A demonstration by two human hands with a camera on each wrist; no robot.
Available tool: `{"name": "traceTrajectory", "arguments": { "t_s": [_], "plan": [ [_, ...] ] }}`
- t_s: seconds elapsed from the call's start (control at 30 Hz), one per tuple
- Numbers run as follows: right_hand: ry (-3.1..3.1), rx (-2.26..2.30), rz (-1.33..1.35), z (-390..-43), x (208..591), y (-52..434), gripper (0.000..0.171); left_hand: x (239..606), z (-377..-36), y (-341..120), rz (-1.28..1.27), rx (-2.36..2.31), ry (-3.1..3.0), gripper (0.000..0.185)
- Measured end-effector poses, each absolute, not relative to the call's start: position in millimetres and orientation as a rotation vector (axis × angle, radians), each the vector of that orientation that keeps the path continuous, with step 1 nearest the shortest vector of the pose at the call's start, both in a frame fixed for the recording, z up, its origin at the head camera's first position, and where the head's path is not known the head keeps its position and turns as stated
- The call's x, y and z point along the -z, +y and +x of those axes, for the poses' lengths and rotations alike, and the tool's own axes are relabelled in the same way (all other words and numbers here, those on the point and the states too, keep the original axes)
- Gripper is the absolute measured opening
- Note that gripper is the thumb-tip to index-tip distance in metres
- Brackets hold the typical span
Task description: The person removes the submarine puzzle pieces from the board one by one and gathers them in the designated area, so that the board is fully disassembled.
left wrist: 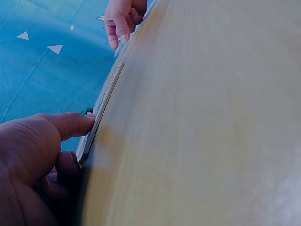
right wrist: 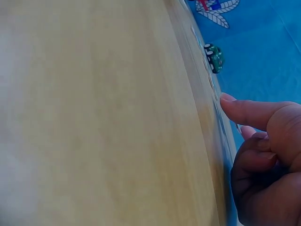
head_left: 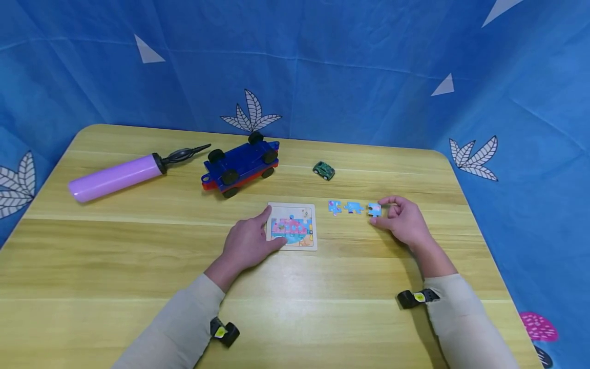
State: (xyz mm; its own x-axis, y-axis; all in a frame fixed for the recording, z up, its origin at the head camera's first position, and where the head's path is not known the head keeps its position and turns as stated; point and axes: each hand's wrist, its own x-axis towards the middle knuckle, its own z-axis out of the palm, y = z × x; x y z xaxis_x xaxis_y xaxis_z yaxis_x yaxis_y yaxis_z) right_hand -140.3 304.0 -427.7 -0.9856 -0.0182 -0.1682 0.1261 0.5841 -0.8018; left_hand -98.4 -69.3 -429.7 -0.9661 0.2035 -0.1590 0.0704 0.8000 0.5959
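A small square puzzle board (head_left: 304, 228) with a pink and blue picture lies at the middle of the wooden table (head_left: 138, 266). My left hand (head_left: 275, 228) rests on its left side, forefinger along the edge and thumb on the lower part. In the left wrist view the forefinger (left wrist: 70, 123) touches the board's rim (left wrist: 103, 106). Three loose blue puzzle pieces lie in a row right of the board. My right hand (head_left: 379, 212) pinches the rightmost piece (head_left: 374, 208) between thumb and forefinger, down on the table. The other two pieces (head_left: 334, 207) (head_left: 354, 207) lie untouched.
A small green toy car (head_left: 323, 170) stands behind the pieces, also in the right wrist view as the green car (right wrist: 214, 57). An upturned blue and red toy vehicle (head_left: 240, 163) and a purple hand pump (head_left: 117, 177) lie at the back left. Blue cloth surrounds the table.
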Motion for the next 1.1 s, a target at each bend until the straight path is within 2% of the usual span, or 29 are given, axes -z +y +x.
{"name": "traceTrajectory", "arguments": {
  "t_s": [0.43,1.1],
  "plan": [
    [2.601,1.32,0.075,-152,427,305,0.048,430,-99,-69,0.214,-0.905,2.771,0.093],
    [2.553,1.344,0.092,-152,428,306,0.049,428,-99,-70,0.201,-0.901,2.731,0.092]
  ]
}}
